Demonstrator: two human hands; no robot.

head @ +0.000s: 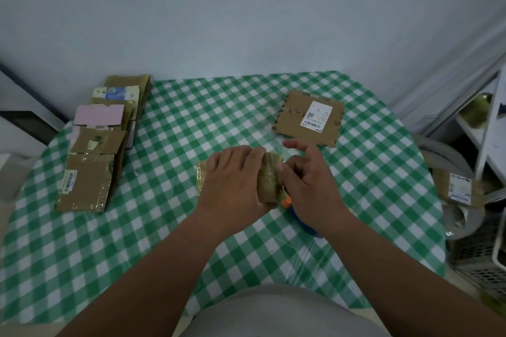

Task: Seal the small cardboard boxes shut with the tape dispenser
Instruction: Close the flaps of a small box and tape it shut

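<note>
Cardboard box [269,178], small and brown, is sitting mid-surface on the green checked cloth [191,107], wrapped in glossy tape and pinned between both hands

Left hand [232,180] is lying over the box's top and near side, fingers curling down around it, holding it steady

Right hand [304,186] is working at the box's right end: thumb pressing on the taped face, index finger lifting free and pointing away, remaining fingers curling underneath where they cannot be made out

Tape dispenser [298,213], orange and blue, is showing only as a sliver under the right wrist, just beside the box; whether the right hand is gripping it or only resting over it cannot be told

Flat cardboard piece with a white label [309,117] is lying farther back on the right, apart from the hands. Stack of flattened boxes [93,161] is lying along the left edge

Risks, as judged from here:
- tape looks slack and crinkled at the right end; pressing unevenly could be trapping folds and leaving the flap loose
- box is light; a pull on the tape with a weak left hold could be dragging or turning it
- dispenser is hidden under the wrist, so a blind reach could be meeting its cutting edge
</note>
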